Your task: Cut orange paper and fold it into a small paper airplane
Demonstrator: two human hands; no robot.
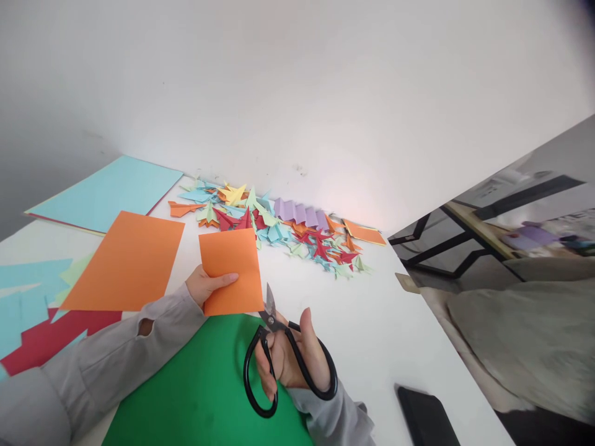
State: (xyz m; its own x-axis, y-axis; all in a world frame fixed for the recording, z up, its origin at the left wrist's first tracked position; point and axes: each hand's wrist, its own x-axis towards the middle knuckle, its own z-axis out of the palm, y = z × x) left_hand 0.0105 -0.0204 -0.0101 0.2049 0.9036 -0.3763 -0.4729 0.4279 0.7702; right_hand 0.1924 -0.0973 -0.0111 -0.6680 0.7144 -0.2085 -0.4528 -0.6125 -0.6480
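Observation:
My left hand (210,286) pinches a small orange sheet of paper (232,263) by its left side, thumb across the front. In my right hand (292,356) is a pair of scissors (271,319) with large black handles, the fingers through the loops and the thumb raised. Its blades stand apart, close to the lower right corner of the orange sheet; whether they touch the paper I cannot tell. Both hands are above a green mat (195,384). A larger orange sheet (127,266) lies left of my left hand.
Many folded paper shapes (279,232) in several colours lie along the wall. A light blue stack of paper (111,189) is at the back left. Blue and red scraps (69,334) lie at the left. A black phone-like object (425,415) rests near the right edge of the white table (372,334).

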